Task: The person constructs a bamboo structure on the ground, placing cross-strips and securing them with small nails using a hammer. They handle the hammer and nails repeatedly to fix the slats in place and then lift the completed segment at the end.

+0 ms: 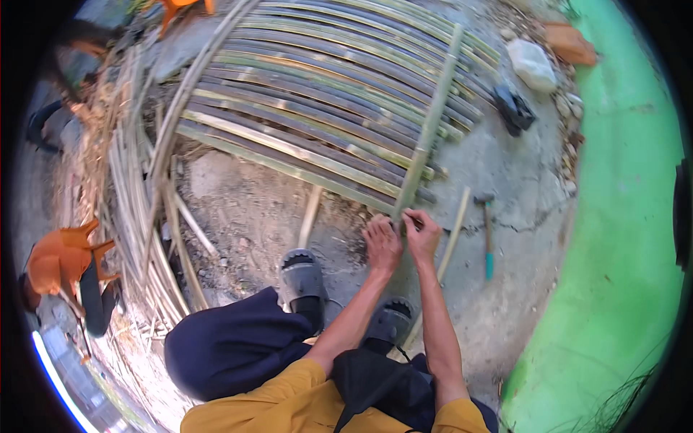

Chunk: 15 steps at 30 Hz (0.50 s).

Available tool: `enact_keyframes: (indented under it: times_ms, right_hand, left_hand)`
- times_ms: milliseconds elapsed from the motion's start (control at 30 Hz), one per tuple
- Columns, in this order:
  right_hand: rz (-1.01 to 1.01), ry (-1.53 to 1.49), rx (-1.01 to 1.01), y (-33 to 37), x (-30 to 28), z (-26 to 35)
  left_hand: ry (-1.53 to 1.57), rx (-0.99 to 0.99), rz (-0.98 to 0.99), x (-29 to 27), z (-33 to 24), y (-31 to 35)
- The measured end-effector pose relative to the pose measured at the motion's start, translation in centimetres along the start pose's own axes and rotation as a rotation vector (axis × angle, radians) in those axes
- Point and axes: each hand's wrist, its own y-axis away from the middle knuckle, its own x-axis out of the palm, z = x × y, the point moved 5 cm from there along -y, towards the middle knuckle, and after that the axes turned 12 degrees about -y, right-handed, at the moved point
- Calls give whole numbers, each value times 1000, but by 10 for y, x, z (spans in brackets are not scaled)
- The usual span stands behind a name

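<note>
Several split bamboo slats (310, 86) lie side by side on the ground in front of me, forming a panel. A green bamboo strip (433, 119) crosses over their right ends, its near end reaching my hands. My left hand (382, 245) is closed at that near end, fingers curled against the strip. Just to its right, my right hand (424, 237) is closed in a pinch beside the strip. Whatever lies between its fingertips is too small to make out. A hammer (489, 242) with a teal grip lies on the concrete right of my hands.
Long loose bamboo strips (133, 187) pile up on the left. A thin stick (456, 229) lies between my right hand and the hammer. Orange chairs (61, 256), a black bag (514, 112), a white bundle (532, 65) and a green wall (613, 238) surround the workspace.
</note>
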Motion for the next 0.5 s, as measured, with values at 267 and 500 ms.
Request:
enact_keyframes:
  times_ms: [267, 500]
  right_hand:
    - [103, 143, -22, -25, -6, 42]
    - [108, 182, -45, -29, -10, 47]
  left_hand:
    - [48, -53, 52, -26, -23, -26]
    - [86, -31, 185, -23, -31, -46]
